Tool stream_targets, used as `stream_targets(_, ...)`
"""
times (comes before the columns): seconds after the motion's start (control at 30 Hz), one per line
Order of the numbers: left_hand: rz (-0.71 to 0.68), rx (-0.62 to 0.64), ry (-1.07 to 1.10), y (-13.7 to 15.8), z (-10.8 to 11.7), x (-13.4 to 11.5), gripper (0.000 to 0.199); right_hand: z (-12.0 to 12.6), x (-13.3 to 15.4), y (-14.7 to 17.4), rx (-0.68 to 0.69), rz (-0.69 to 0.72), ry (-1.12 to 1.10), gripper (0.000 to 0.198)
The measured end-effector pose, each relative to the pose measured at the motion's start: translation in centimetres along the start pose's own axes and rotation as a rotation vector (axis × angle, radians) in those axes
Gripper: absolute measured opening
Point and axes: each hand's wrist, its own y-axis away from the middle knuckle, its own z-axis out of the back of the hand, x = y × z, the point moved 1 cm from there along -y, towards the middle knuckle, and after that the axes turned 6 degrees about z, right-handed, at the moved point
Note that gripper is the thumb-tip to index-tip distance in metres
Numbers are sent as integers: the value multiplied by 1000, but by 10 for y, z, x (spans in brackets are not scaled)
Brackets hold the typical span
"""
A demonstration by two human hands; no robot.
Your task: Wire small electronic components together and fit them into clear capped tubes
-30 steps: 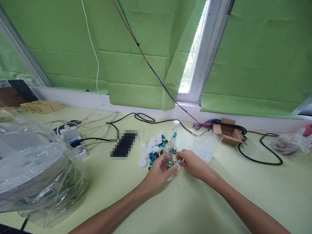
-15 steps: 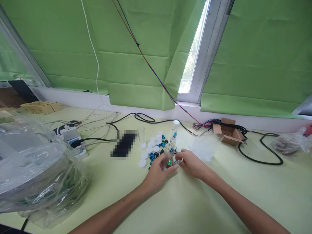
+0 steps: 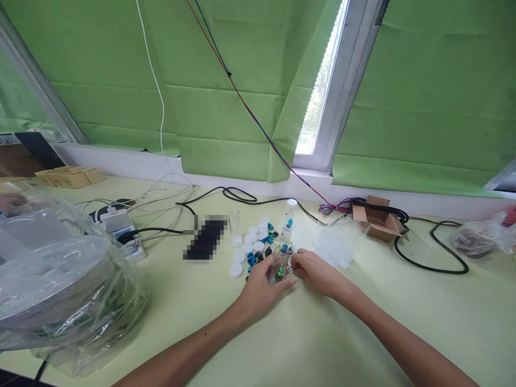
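My left hand curls round a clear plastic tube, which has a small green part inside it. Close on its right, my right hand has thumb and fingers pinched together beside the tube's side. What they hold is too small to make out. Beyond my fingers lie loose blue knob-like parts, dark pieces and thin metal pins. Several white round caps are spread left of them. Behind stands a capped clear tube with a blue part in it, and another clear tube stands uncapped.
Clear plastic bags lie right of my hands, before an open cardboard box and black cable. A pixelated dark object and power strip are to the left. A large plastic-wrapped spool fills the near left; another person's hand shows behind.
My right hand's fingers have shifted slightly at the tube's side. My left hand keeps its hold, its thumb a little straighter. Another person's hand has appeared at far left.
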Motion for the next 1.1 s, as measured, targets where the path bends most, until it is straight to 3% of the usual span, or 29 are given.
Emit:
stream_targets(0.3, -169, -59, -95, 1, 12, -9, 32, 6, 9, 4, 102, -41, 186, 19)
stream_targets(0.5, -262, -44, -384, 1, 32, -23, 50, 6, 13, 6, 144, -42, 280, 16)
stream_targets(0.63, -190, 32, -465, -2, 38, -23, 48, 5, 13, 7, 146, 5, 331, 16)
stream_targets(1.1, -107, 135, -341, -7, 32, 2, 34, 8, 25, 10, 197, 14, 411, 28)
